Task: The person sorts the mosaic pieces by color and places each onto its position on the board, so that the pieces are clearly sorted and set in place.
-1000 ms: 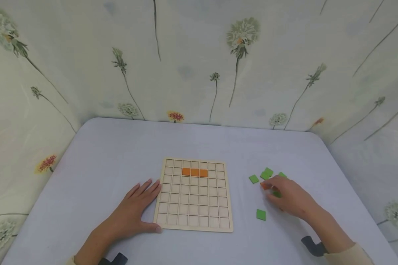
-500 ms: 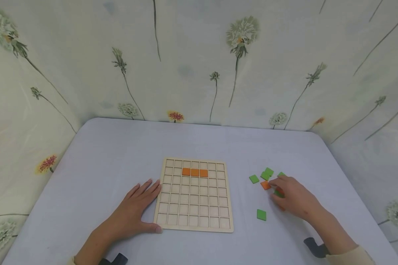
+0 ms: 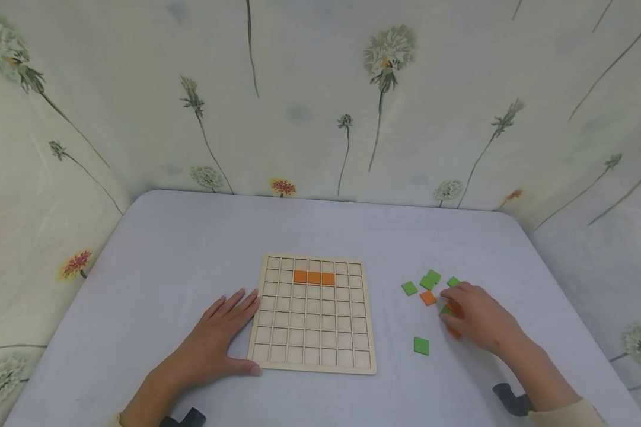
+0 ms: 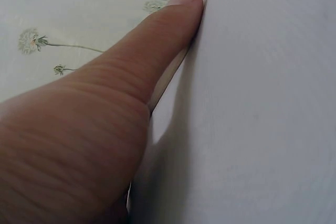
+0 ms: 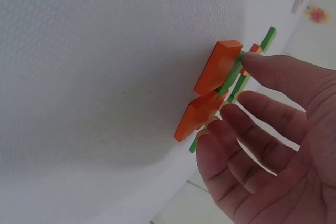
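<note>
Clock positions from centre of board [image 3: 312, 321], 12 farthest from the person.

Boards: 1. Grid 7 × 7, i.e. 49 cells; 3 filled.

Orange tiles on the board [image 3: 313, 277]: 3, one row, toward 12.

Loose orange tiles [image 3: 428, 298]: 3 visible, toward 3; two partly covered.

Loose green tiles [image 3: 409, 288]: 6 visible. Four between 2 and 3; one at 3, partly covered; one between 3 and 4.

Tile total visible: 12 (6 orange, 6 green). Fingers could conceal more.

Hands: 2. Left hand [image 3: 213, 338] near 9, right hand [image 3: 480, 317] at 3.

Dark wrist pieces [image 3: 512, 401]: 2, near 8 and 4.

Tables [image 3: 219, 231]: 1.
</note>
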A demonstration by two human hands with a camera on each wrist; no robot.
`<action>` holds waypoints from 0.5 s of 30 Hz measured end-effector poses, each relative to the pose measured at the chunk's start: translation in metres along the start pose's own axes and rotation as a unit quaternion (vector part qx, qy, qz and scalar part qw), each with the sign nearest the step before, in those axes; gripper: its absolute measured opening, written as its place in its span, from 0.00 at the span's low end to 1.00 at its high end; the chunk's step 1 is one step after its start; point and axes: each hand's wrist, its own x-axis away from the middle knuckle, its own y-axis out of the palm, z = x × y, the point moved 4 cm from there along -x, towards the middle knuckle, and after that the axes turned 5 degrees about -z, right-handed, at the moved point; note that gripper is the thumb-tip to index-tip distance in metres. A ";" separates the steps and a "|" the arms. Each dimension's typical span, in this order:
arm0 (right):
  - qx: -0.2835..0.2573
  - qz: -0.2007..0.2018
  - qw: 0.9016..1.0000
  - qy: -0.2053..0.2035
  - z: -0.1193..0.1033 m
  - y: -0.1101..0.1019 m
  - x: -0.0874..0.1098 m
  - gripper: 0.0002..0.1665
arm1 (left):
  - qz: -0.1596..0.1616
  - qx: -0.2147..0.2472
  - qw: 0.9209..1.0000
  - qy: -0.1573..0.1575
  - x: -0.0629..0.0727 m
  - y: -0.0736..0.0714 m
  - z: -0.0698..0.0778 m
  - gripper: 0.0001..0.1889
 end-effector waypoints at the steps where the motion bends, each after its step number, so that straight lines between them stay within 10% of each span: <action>1: 0.000 0.000 1.000 -0.001 0.000 0.000 0.000 0.28 | 0.000 0.000 1.000 0.000 0.000 0.000 0.000 0.66; 15: -0.018 0.002 1.000 0.007 0.008 -0.001 0.003 0.27 | 0.003 -0.005 1.000 -0.003 0.000 -0.002 0.002 0.66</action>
